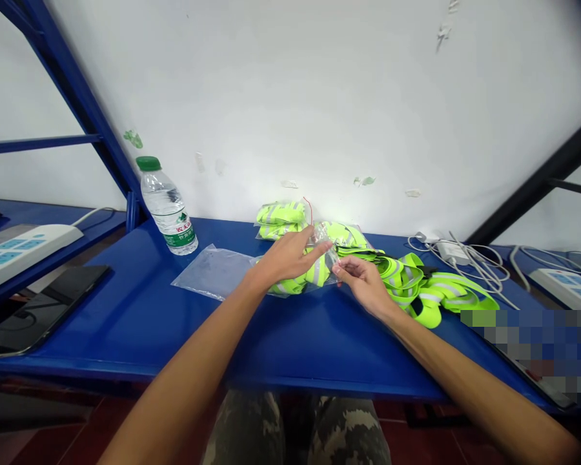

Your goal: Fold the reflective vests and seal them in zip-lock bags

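Straps, yellow-green with pale stripes, sit bundled (314, 274) inside a clear bag (332, 254) on the blue table (252, 349), straight ahead of the person and between the two hands. The left hand (292, 257) lies over the bag from the left, fingers stretched toward the right; whether they grip the plastic, I cannot tell. The right hand (363, 281) meets the bag's right end, thumb and forefinger pinching its loose plastic edge. So the bag lies just left of the right hand and beneath the left, which is nearer its middle.

Its long axis appears to run left to right, roughly along the table, the loose plastic end pointing right and tilting up between the hands. A flat clear bag (210, 272) lies to the left; loose straps (433, 292) spread out on the right.
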{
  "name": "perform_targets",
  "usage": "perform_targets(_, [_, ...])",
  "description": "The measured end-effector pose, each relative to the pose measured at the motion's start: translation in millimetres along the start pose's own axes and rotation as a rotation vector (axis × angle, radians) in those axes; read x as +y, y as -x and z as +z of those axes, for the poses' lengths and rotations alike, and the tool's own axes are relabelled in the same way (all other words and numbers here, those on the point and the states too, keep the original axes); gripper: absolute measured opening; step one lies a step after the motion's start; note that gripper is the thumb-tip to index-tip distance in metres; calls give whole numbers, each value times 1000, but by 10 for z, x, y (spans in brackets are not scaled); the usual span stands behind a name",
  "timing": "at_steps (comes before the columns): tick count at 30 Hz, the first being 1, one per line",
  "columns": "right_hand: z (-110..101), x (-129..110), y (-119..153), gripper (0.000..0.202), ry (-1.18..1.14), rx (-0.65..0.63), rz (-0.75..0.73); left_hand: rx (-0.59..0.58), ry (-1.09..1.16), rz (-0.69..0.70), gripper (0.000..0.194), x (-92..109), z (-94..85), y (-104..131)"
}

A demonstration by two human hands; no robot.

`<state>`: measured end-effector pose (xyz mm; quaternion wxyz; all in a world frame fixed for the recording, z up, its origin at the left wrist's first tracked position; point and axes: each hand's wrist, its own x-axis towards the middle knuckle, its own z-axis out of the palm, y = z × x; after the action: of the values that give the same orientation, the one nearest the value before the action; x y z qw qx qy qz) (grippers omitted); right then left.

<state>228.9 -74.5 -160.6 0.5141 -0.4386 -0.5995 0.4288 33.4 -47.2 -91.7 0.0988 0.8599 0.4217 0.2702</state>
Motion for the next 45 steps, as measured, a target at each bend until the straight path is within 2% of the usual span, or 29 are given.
perform_targets(6, [1, -19, 15, 40, 48, 24, -24, 60, -7, -26, 32, 5, 12, -6])
perform_targets(10, [-25, -42, 7, 40, 71, -66, -30, 66, -30, -14, 32, 18, 38, -5])
perform_targets(20, [-57, -21, 20, 38, 173, -179, -67, 28, -7, -41, 34, 18, 18, 5])
perform_targets(30, [-39, -40, 14, 38, 170, -50, -88, -2, -127, 48, 35, 99, 122, 17])
perform_targets(40, [6, -55, 36, 39, 128, 24, -107, 7, -245, 11, 41, 177, 144, 48])
perform_targets(45, [-15, -28, 37, 37, 173, -6, -105, -20, -245, -8, 47, 211, 141, 65])
